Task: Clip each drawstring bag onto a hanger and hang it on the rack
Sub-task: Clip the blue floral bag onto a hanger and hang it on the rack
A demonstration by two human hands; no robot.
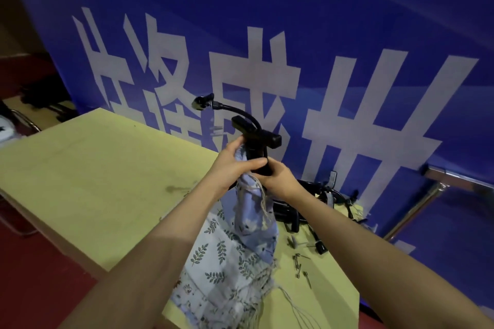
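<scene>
Currently, in the head view, the left hand (pixel 235 161) grips the top edge of the blue drawstring bag (pixel 251 211), lifted above the table (pixel 88 168), fingers curled round the cloth to feed it into the clip. The right hand (pixel 278 177) grips the black clip hanger (pixel 256 141), fingers closed round its clip, probably squeezing it open.

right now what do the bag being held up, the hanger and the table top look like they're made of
Bag: thin woven cloth, pale blue print; it drapes and folds, with a frayed twine drawstring.
Hanger: black, smooth, probably moulded plastic; its hook looks like a flexible stem.
Table top: pale yellow-green, matte, flat board, likely laminate or painted wood; stained.
</scene>
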